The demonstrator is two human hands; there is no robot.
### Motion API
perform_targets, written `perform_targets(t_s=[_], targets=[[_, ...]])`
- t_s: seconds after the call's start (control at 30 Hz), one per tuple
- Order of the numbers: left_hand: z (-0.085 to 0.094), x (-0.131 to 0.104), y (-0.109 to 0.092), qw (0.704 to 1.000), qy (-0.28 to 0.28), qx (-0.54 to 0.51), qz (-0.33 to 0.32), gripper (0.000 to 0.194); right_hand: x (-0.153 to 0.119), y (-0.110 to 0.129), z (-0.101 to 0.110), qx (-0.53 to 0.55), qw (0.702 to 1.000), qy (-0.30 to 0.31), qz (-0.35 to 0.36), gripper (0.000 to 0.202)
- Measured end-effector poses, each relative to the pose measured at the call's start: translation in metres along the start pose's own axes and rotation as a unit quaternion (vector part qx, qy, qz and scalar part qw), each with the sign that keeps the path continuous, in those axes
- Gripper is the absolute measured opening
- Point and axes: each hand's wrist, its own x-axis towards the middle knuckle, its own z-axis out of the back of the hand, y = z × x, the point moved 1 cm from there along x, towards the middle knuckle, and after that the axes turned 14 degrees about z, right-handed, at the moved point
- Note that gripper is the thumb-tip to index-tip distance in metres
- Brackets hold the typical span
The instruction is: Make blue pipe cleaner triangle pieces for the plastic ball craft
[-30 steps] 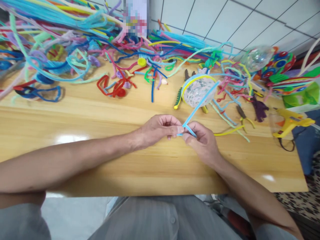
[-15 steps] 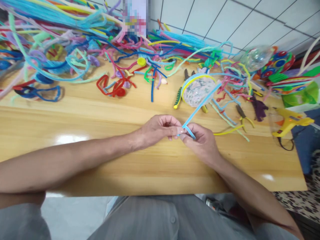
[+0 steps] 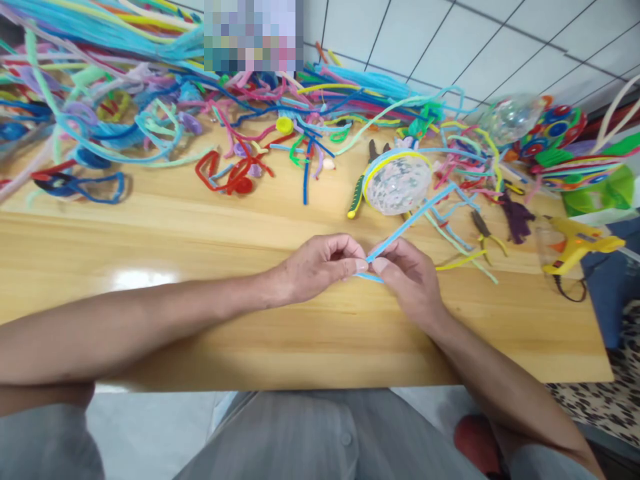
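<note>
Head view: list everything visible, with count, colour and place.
held strip: one, light blue, centre
fuzzy strips: many, mixed colours, far side
dome: one, clear with yellow band, centre right
pliers: two, yellow-handled, near dome
glue gun: one, yellow, right end
piece: one, dark purple, right
ball: one, clear, far right
decorated pieces: several, multicoloured, far right
table: one, light wood, underneath
tiles: several, white, behind
garment: one, grey, bottom
left hand: one, bare, at strip
right hand: one, bare, at strip
</note>
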Motion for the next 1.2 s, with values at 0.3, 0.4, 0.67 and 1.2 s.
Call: perform_targets(t_s=[0.3,0.4,0.67,1.2], targets=[[0.0,0.002,-0.001,0.997,0.033,-0.035,0.067,0.028,-0.001,0.0,-0.004,-0.033,0.998,-0.059,-0.006,0.014],[0.001,0.003,0.0,0.995,0.051,-0.042,0.077,0.028,-0.002,0.001,-0.004,-0.03,0.996,-0.084,0.007,0.014],[-0.002,-0.001,-0.003,0.993,0.084,-0.004,0.086,0.025,-0.006,-0.004,-0.008,0.029,0.995,-0.096,0.021,0.017],[-0.003,-0.003,0.001,0.997,0.005,0.072,0.014,0.021,-0.006,-0.013,-0.004,-0.042,0.996,-0.036,0.067,0.007]])
